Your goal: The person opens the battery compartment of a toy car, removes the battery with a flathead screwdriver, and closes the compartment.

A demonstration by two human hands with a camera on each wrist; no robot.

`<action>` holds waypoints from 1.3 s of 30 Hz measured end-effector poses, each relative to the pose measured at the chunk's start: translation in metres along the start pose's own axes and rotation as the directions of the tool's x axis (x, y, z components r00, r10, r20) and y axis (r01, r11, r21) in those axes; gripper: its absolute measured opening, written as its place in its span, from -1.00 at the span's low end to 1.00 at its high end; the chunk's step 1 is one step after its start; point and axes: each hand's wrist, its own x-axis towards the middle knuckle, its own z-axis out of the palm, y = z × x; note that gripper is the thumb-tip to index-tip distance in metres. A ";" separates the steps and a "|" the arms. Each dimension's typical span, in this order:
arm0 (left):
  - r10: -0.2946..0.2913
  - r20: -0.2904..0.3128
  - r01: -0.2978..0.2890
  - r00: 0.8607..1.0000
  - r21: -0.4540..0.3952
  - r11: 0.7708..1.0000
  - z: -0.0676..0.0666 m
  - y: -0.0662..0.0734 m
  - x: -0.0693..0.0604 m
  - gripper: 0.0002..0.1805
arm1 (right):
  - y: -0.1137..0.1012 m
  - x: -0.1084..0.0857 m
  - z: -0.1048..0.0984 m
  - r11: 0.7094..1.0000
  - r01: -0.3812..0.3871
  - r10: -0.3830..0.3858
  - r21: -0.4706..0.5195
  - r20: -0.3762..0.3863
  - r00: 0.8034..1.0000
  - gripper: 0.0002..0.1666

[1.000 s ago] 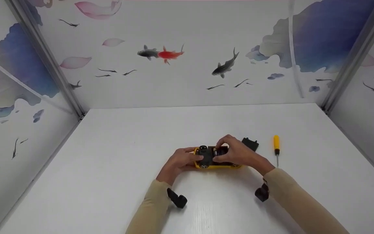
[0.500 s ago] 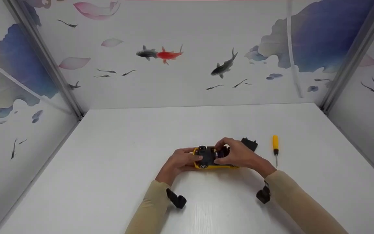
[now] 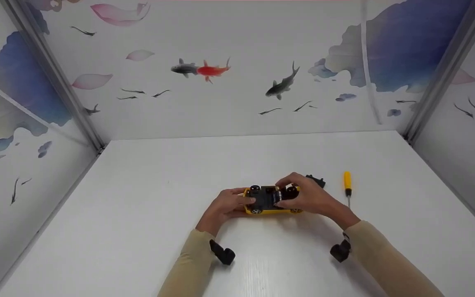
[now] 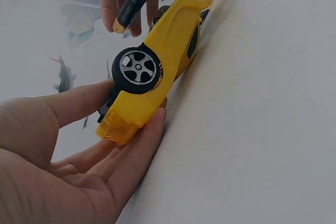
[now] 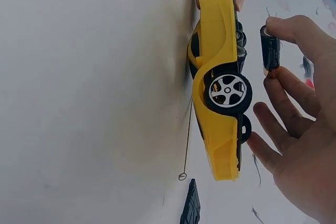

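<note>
A yellow toy car (image 3: 278,212) lies wheels up on the white table, its black underside (image 3: 264,198) facing the head camera. The left hand (image 3: 229,204) grips one end of it, thumb on the underside and fingers beneath, as the left wrist view also shows at the yellow body (image 4: 170,40). Between thumb and fingertip the right hand (image 3: 307,196) pinches a dark battery (image 5: 270,51) by its two ends. That battery is just off the underside, apart from the car. Other cylindrical shapes (image 5: 241,45) show in the car's underside.
A black cover (image 3: 316,180) lies behind the right hand, partly hidden by it. To its right is a screwdriver (image 3: 347,181) with a yellow handle. A thin wire with a looped end (image 5: 182,176) extends beside the car. Patterned panels (image 3: 237,103) stand around the table.
The right hand has lifted the battery from the car's underside and shifted slightly right, covering more of the black cover. The left hand keeps its grip on the car.
</note>
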 end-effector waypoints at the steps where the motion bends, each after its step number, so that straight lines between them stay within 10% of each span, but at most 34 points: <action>1: -0.002 0.000 0.002 1.000 -0.006 1.000 0.000 0.000 0.000 -0.30 | 0.000 -0.001 -0.001 1.000 -0.007 0.008 0.013 -0.002 1.000 -0.45; 39: -0.018 -0.011 0.018 1.000 -0.015 1.000 -0.010 0.004 0.001 -0.32 | 0.049 -0.042 -0.049 0.994 -0.102 0.103 0.035 -0.022 0.994 -0.32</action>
